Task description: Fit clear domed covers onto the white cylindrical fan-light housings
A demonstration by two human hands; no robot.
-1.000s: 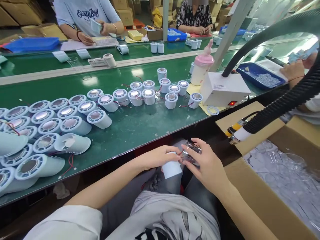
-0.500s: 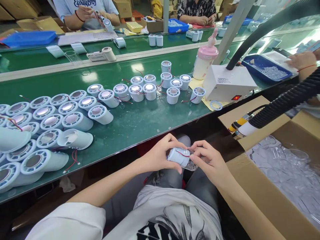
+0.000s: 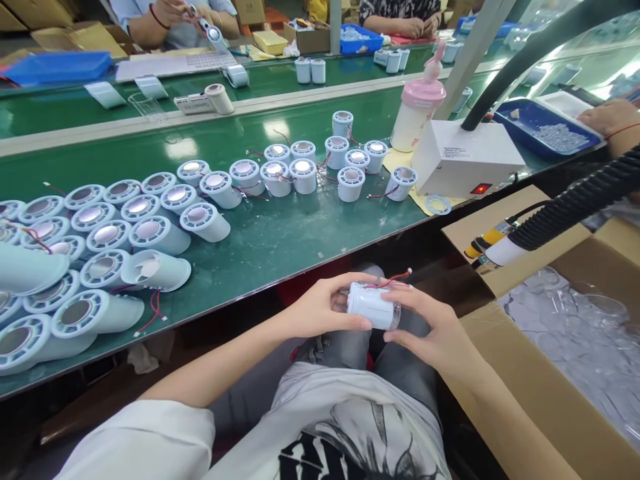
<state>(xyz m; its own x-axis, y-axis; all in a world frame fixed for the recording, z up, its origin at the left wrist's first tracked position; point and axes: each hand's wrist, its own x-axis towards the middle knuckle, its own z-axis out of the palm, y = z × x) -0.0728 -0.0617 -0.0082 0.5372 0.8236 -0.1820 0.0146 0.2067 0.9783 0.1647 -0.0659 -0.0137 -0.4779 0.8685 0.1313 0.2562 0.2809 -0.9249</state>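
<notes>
Viewed remotely, I note, from left to right: pale-blue cylinders (image 3: 107,235) crowded on the green desk (image 3: 270,248); my left hand (image 3: 320,307), half-curled, thumb and fingers about the left end of the held cylinder (image 3: 373,308), which lies on its side above the lap, with red wires (image 3: 397,277) along its top and a clear rim (image 3: 397,316) at its right end; my right hand (image 3: 434,325), half-open, thumb below and fingers above that end; the white box (image 3: 463,163); and the carton (image 3: 525,380) of clear parts (image 3: 570,340).

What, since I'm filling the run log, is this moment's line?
left hand: holds pale-blue cylinder; right hand: at its other end; red wires: connector end free
</notes>
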